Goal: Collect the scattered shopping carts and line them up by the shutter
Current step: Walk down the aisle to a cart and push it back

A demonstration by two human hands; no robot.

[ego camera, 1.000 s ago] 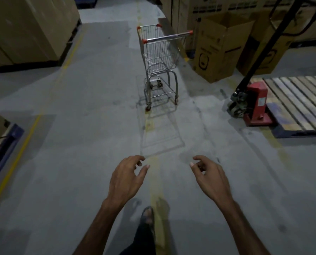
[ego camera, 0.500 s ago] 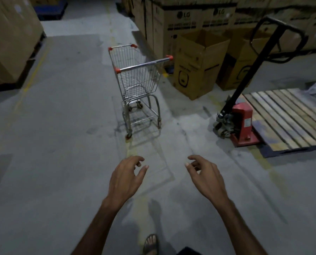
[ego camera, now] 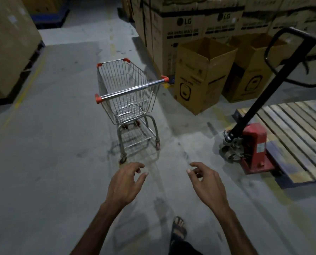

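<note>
A small wire shopping cart (ego camera: 127, 100) with orange corner caps stands on the grey floor ahead, its chrome handle bar (ego camera: 133, 89) turned toward me. The basket holds nothing. My left hand (ego camera: 126, 183) and my right hand (ego camera: 207, 183) are stretched out in front of me, below the cart's rear wheels, fingers apart and curled, holding nothing. Neither hand touches the cart. No shutter is in view.
A red hand pallet truck (ego camera: 253, 144) with a long black handle sits under a wooden pallet (ego camera: 297, 137) on the right. Open cardboard boxes (ego camera: 201, 76) and stacked LG cartons (ego camera: 186, 24) stand behind the cart. Big cartons (ego camera: 8, 48) line the left. My sandalled foot (ego camera: 178, 229) steps forward.
I have walked toward the cart, which now looks larger and closer. Both hands stay outstretched and apart, holding nothing.
</note>
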